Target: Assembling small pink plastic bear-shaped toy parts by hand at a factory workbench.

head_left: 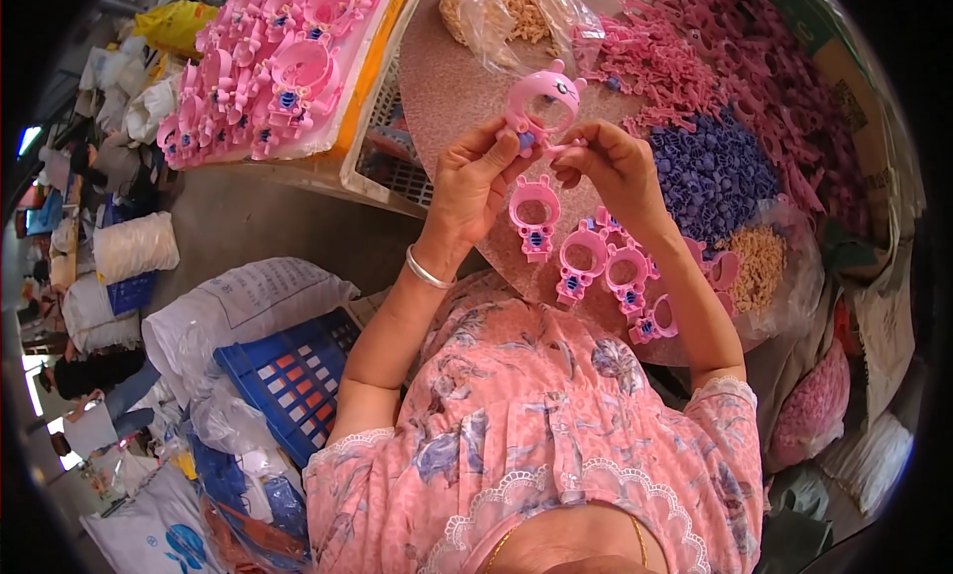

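My left hand [472, 182] is closed on a pink plastic toy figure [541, 84] with a ring-shaped head, small ears and a blue piece on its body. Beside it, my right hand [617, 172] pinches a small pink part [566, 146] against the toy's side; the fingers partly hide where the two meet. Below my hands, several similar pink ring-headed figures [537, 241] with blue pieces lie on the round speckled table [452, 88]. Some of them sit under my right forearm.
To the right are heaps of thin pink parts [665, 63], larger pink pieces [804, 108], blue pieces [710, 172] and beige pieces [756, 266]. A clear bag [486, 23] holds more beige pieces. At left, pink figures [298, 68] fill a tray on a crate [397, 182]. A blue basket [268, 376] stands below.
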### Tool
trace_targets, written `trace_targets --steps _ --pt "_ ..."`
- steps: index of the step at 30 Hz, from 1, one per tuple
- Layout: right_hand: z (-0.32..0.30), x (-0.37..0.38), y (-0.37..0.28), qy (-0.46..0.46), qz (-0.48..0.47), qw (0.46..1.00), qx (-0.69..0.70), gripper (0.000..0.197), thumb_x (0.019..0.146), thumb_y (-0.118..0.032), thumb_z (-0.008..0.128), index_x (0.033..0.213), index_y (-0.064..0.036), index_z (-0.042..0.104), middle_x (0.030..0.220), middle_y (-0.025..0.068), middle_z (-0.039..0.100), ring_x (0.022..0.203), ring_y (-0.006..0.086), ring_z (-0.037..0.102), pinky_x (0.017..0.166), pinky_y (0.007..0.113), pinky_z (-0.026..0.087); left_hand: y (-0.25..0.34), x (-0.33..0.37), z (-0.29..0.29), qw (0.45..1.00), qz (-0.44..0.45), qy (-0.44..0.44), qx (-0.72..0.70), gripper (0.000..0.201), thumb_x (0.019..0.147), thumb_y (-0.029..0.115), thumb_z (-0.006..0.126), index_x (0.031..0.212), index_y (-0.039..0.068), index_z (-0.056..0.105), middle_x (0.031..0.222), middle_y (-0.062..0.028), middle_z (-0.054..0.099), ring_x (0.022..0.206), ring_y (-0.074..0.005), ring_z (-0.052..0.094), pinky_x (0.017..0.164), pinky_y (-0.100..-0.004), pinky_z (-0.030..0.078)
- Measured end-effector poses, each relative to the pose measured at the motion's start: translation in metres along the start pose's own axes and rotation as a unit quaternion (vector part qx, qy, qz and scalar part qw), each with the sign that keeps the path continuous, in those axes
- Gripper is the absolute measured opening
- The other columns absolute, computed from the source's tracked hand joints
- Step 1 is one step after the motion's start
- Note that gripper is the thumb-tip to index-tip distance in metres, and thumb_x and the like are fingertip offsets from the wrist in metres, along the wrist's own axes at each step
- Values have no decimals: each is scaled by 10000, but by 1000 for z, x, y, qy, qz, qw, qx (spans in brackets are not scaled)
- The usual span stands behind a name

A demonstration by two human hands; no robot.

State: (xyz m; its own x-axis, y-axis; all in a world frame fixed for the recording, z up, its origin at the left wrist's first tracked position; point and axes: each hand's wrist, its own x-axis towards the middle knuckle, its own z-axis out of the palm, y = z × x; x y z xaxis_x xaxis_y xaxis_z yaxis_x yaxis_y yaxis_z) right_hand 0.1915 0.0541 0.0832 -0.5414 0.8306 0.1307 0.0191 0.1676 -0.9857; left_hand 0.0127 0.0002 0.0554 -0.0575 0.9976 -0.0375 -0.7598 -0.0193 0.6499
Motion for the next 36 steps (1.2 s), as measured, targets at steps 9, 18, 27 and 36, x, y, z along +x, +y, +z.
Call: trace_targets --steps 9,18,27,36 --pt "-3 1 -6 6 131 986 104 160 923 -136 611 948 19 582 775 80 660 646 124 635 583 249 524 -2 -4 7 996 39 -24 73 278 907 28 594 1178 -33 600 1103 -108 647 959 -161 635 899 -286 518" --pt "-14 22 28 -36 198 970 137 242 900 -194 649 961 37 615 769 90 671 633 131 647 562 256 555 -15 -9 -22 989 45 89 110 277 884 66 643 1137 -42 613 1014 -79 657 875 -144 641 840 -284 551" --pt "-107 75 86 97 -64 801 -587 232 761 -215 691 905 -35 673 903 170 621 907 360 576 797 444 455 -8 3 -40 988 0 157 -11 127 914 80 597 1000 -3 641 954 -92 671 877 -200 662 840 -376 571" --pt "-92 69 57 169 2 904 -392 181 885 -155 623 984 -2 627 928 131 659 862 264 634 788 370 511 -10 5 -32 990 -3 141 -2 125 897 93 628 990 13 645 926 -72 668 829 -159 653 825 -306 567"
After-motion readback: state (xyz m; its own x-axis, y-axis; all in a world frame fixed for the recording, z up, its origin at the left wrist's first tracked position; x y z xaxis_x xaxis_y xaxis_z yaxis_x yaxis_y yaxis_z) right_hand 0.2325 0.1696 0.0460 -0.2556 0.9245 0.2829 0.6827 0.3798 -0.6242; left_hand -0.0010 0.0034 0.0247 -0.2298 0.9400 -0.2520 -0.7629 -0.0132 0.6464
